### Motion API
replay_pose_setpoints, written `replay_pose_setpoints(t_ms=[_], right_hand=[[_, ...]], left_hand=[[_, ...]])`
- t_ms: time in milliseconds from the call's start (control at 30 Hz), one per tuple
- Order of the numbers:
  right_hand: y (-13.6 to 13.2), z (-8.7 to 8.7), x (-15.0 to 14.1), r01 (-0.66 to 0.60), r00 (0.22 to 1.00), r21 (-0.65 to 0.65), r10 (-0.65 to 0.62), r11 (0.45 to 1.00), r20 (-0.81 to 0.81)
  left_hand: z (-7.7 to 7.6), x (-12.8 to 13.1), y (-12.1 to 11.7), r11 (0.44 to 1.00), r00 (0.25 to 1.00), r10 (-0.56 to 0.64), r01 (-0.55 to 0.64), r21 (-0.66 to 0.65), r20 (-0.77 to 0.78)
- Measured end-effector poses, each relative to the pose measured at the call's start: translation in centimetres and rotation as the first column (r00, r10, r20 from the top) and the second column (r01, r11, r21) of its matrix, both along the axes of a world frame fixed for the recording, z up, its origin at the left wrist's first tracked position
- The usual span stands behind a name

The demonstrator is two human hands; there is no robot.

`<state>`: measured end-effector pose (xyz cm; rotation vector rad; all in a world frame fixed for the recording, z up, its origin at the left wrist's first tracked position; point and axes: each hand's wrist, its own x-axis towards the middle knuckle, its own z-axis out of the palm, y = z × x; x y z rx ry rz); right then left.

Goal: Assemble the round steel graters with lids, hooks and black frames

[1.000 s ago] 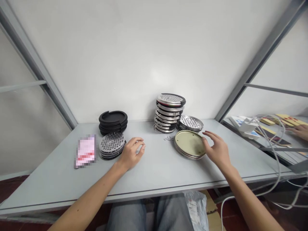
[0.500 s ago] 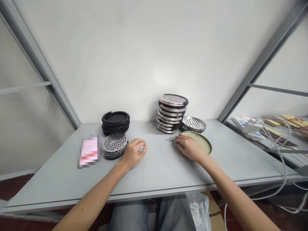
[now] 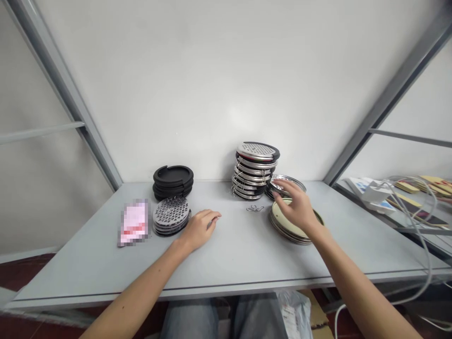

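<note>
Over a half-hidden olive disc (image 3: 280,218), right hand (image 3: 298,207) unclenched; left hand (image 3: 199,229) curled, grip unclear.

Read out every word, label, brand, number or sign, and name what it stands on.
Nothing is legible.
Pink item, left: pixelated, unreadable.
Label on the plastic bag: print too small.
White-and-blue packaging, right: too blurred.
Red marks on yellow pieces, right: too blurred.
Olive disc: no lettering visible.

We're looking at what seems a workshop, with perforated metal discs (image 3: 171,212) and round black pieces (image 3: 173,178) stacked across a grey bench (image 3: 226,254)!
</note>
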<state>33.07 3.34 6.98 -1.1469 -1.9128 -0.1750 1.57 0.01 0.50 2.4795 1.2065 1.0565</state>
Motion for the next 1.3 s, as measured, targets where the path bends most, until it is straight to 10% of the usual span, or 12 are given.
replay_pose_setpoints(t_ms=[267,967,1300], right_hand=[[6.4,7.4,-5.4,0.089,0.988,0.108,-0.102,0.990,0.119],[7.2,7.4,-4.5,0.105,0.972,0.244,-0.151,0.964,0.182],[0.7,5.7,-5.8,-0.105,0.965,0.305,0.023,0.946,0.260]], left_hand=[[-0.4,-0.1,0.2,1.000,1.000,0.000,-0.001,-0.016,-0.022],[-0.2,0.0,0.0,1.000,0.999,-0.016,0.017,0.018,-0.031],[0.2,-0.1,-0.1,0.998,0.992,0.048,-0.052,0.030,0.115]])
